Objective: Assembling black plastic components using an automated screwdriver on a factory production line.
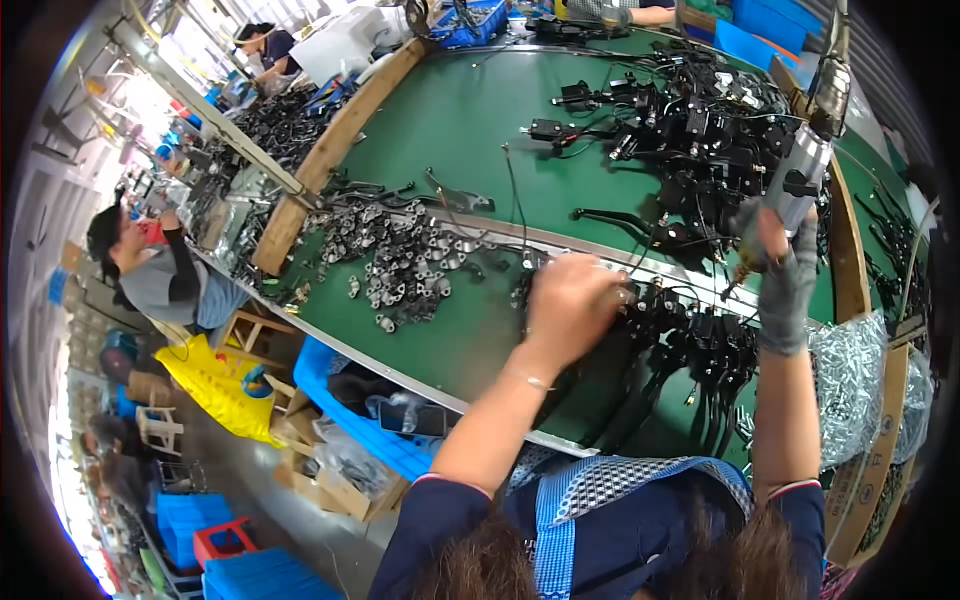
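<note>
My right hand (788,290), in a grey glove with the thumb bare, is wrapped round a silver power screwdriver (803,170). The tool hangs from above, its bit pointing down at the metal rail (660,265). Over the near side of that rail, my bare left hand (575,308) is bent and smeared by motion; its fingertips are by the end of a row of black lever assemblies (690,325). Whether it grips one is hidden. The levers' long handles hang towards me. Left of my left hand lies a heap of small silver-and-black clamps (400,265).
A large pile of black lever assemblies (700,130) covers the green table's far right. Wooden boards (335,140) edge the table. A bag of screws (848,390) stands beside my right forearm. Below the front edge is a blue bin (325,375) with a phone. Other people work at left.
</note>
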A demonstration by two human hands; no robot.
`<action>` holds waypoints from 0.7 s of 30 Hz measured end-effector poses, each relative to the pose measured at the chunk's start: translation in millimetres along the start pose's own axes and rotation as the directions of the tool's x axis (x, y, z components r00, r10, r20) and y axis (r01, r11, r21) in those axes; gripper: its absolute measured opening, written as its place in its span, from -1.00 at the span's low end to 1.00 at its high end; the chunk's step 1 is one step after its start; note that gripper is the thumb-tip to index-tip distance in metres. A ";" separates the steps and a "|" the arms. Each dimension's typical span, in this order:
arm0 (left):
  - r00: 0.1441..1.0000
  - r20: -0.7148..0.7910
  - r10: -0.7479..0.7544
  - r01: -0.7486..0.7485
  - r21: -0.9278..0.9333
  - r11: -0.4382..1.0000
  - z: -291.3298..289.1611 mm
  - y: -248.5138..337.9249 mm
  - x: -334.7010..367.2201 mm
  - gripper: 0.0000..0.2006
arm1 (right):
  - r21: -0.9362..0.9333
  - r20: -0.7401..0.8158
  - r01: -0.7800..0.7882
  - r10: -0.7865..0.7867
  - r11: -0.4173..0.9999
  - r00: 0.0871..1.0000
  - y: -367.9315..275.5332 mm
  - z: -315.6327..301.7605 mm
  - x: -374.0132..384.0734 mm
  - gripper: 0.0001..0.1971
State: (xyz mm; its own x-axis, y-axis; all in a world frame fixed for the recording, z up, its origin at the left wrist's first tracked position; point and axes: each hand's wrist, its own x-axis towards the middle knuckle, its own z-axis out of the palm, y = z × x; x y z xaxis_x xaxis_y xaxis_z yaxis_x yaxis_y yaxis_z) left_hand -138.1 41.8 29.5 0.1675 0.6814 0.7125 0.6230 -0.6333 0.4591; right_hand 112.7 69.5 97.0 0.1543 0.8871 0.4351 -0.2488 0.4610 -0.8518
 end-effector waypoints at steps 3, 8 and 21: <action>0.894 -0.236 -0.380 0.444 0.355 0.823 -67.8 -57.4 -33.3 -0.89 | -0.457 0.035 0.044 -0.031 0.888 0.999 -32.6 -17.7 -36.1 -0.47; 0.854 -0.235 -0.464 0.474 0.719 0.508 -101.5 -100.6 -65.9 -0.74 | -0.765 -0.181 -0.425 0.471 0.484 0.863 -48.1 -151.8 -120.5 -0.93; 0.794 0.020 -0.608 0.402 0.733 0.548 -63.1 -68.2 -82.0 -0.70 | -0.993 -0.011 0.043 0.447 -0.111 0.894 -7.3 -146.7 -150.4 -0.66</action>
State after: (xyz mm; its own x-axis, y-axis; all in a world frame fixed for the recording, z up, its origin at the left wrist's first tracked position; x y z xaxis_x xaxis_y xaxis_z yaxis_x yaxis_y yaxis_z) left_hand -242.6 6.0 -26.8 -0.2308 0.9330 0.2761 0.9693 0.1957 0.1489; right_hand 231.5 -70.6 -5.1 0.0371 0.9993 0.0053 0.9836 -0.0355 -0.1766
